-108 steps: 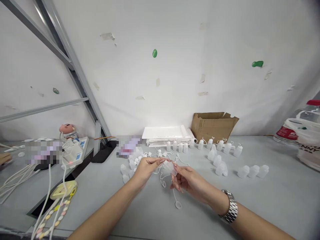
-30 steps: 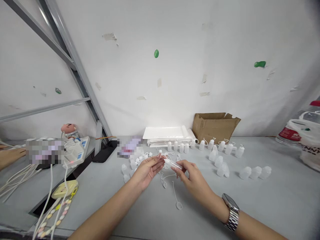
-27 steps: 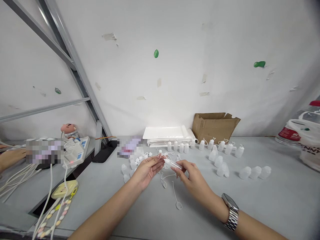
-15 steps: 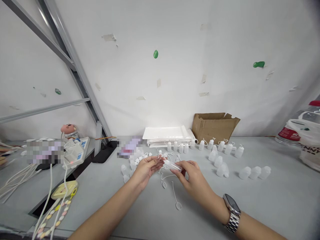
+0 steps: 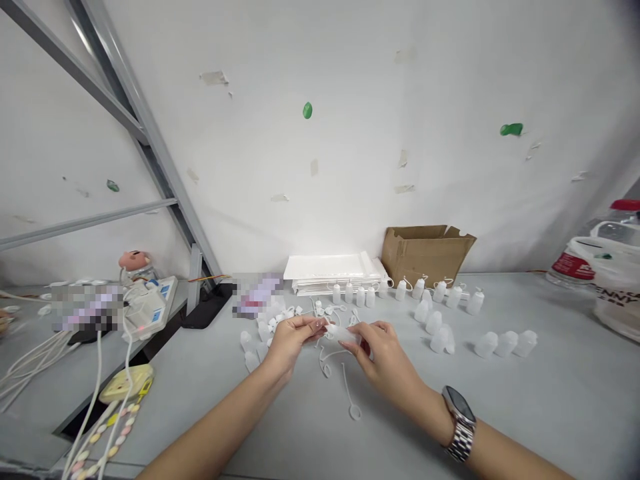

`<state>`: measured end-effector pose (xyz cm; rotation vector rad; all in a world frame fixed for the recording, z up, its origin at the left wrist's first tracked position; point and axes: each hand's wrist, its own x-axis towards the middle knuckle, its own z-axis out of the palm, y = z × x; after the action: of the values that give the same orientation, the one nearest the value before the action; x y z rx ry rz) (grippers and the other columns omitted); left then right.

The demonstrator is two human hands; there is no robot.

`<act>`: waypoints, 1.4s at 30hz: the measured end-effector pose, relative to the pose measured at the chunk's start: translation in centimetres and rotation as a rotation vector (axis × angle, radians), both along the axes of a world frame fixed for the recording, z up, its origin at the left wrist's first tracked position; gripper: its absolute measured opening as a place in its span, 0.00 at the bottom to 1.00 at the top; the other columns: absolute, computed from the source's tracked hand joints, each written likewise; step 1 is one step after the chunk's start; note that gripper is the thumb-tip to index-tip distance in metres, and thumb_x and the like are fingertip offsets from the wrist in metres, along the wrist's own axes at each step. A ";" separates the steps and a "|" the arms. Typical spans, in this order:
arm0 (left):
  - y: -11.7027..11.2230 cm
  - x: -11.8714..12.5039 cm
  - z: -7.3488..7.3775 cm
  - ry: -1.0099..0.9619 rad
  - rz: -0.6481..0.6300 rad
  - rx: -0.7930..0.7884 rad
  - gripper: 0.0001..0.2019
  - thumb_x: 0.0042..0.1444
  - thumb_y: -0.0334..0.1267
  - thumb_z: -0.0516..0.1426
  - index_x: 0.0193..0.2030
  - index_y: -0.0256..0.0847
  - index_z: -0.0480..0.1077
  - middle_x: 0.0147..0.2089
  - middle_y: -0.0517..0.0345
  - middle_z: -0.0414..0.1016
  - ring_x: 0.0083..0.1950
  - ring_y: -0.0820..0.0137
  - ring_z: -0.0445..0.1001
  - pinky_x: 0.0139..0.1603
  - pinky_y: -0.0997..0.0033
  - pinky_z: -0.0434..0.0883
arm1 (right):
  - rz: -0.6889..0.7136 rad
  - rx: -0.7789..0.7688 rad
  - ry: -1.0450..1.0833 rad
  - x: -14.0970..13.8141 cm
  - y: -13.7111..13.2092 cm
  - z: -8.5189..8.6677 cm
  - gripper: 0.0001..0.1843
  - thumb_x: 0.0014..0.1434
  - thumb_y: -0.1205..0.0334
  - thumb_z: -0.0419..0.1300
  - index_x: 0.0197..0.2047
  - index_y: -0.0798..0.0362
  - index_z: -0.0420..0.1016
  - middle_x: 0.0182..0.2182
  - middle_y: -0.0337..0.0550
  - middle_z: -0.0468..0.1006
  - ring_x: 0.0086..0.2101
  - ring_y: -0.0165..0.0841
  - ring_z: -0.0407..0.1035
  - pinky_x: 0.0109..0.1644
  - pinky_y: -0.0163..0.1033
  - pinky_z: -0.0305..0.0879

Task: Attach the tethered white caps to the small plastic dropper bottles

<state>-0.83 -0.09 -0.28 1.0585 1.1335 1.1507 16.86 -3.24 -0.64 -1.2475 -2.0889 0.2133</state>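
Observation:
A small translucent squeeze bottle (image 5: 342, 335) lies tilted between my hands, its narrow end toward the left. My right hand (image 5: 379, 347) is closed around the bottle's body. At the narrow end, my left hand (image 5: 296, 339) pinches with thumb and fingertips; whether a small cap is also there is hidden. White looped cap straps (image 5: 355, 412) lie loose on the table just below and behind the hands. Small white caps (image 5: 273, 323) and several more bottles (image 5: 251, 361) are gathered beyond my left hand.
Several capped bottles (image 5: 401, 291) stand in a row before white padded envelopes (image 5: 327, 273) and a cardboard box (image 5: 427, 253). Other bottles (image 5: 507, 344) stand at the right on the grey table (image 5: 550, 407). Cables and a power strip (image 5: 153, 310) occupy the left, beside a gap.
The bottle has turned slightly to lie flatter, and my left fingertips sit closer over its narrow end. My right hand keeps hold of the body. The whole view has shifted a little.

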 end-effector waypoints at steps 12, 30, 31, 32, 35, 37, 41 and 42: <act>-1.0 1.0 1.0 -0.039 0.064 0.133 0.14 0.39 0.41 0.63 0.35 0.38 0.76 0.40 0.50 0.78 0.45 0.61 0.73 0.51 0.61 0.65 | 0.101 -0.415 0.399 -0.4 0.2 0.3 0.13 0.61 0.52 0.46 0.35 0.52 0.63 0.25 0.38 0.69 0.28 0.32 0.65 0.34 0.38 0.62; -2.7 2.1 0.9 0.361 -0.195 0.354 0.14 0.53 0.44 0.52 0.41 0.42 0.74 0.36 0.55 0.75 0.41 0.65 0.71 0.44 0.69 0.65 | 0.178 0.107 0.190 1.1 0.8 1.8 0.17 0.61 0.65 0.48 0.52 0.46 0.64 0.35 0.44 0.70 0.38 0.34 0.64 0.43 0.42 0.63; -3.0 2.1 0.8 0.385 -0.210 0.364 0.14 0.54 0.44 0.52 0.40 0.42 0.74 0.35 0.56 0.75 0.39 0.66 0.70 0.43 0.70 0.65 | 0.204 0.143 0.156 1.1 0.7 1.7 0.18 0.61 0.66 0.48 0.53 0.45 0.64 0.35 0.44 0.70 0.38 0.34 0.64 0.43 0.42 0.63; -3.2 2.1 0.8 0.400 -0.228 0.368 0.13 0.54 0.44 0.51 0.39 0.42 0.74 0.34 0.56 0.74 0.39 0.67 0.70 0.42 0.70 0.65 | 0.224 0.174 0.133 1.0 0.6 1.6 0.18 0.61 0.67 0.48 0.53 0.44 0.64 0.35 0.44 0.70 0.37 0.34 0.64 0.42 0.43 0.63; -3.5 2.0 1.0 0.424 -0.251 0.376 0.13 0.54 0.44 0.51 0.36 0.42 0.74 0.33 0.56 0.73 0.37 0.68 0.69 0.41 0.71 0.64 | 0.239 0.230 0.155 0.8 0.3 1.3 0.18 0.61 0.69 0.48 0.53 0.46 0.64 0.33 0.43 0.70 0.36 0.33 0.64 0.42 0.43 0.63; -3.6 1.9 1.2 0.436 -0.244 0.386 0.12 0.53 0.44 0.52 0.34 0.42 0.74 0.32 0.56 0.72 0.37 0.68 0.68 0.41 0.72 0.64 | 0.228 0.232 0.201 0.7 0.3 1.3 0.18 0.60 0.69 0.49 0.53 0.46 0.64 0.33 0.43 0.70 0.36 0.33 0.65 0.42 0.43 0.64; -3.7 1.9 1.6 0.439 -0.250 0.366 0.13 0.53 0.45 0.52 0.35 0.43 0.75 0.33 0.56 0.73 0.37 0.67 0.68 0.41 0.71 0.64 | 0.211 0.194 0.249 0.6 0.3 1.3 0.16 0.60 0.68 0.50 0.50 0.47 0.67 0.34 0.43 0.72 0.36 0.33 0.66 0.42 0.44 0.64; -3.7 1.9 1.7 0.435 -0.257 0.355 0.13 0.54 0.45 0.52 0.36 0.44 0.75 0.33 0.56 0.73 0.38 0.67 0.68 0.41 0.71 0.64 | 0.207 0.192 0.261 0.5 0.3 1.3 0.15 0.59 0.67 0.51 0.49 0.47 0.68 0.33 0.43 0.72 0.36 0.33 0.66 0.42 0.44 0.64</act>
<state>1.05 -3.82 1.42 1.7399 1.1001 0.9584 17.39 -2.93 0.64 -0.8420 -1.9573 0.2473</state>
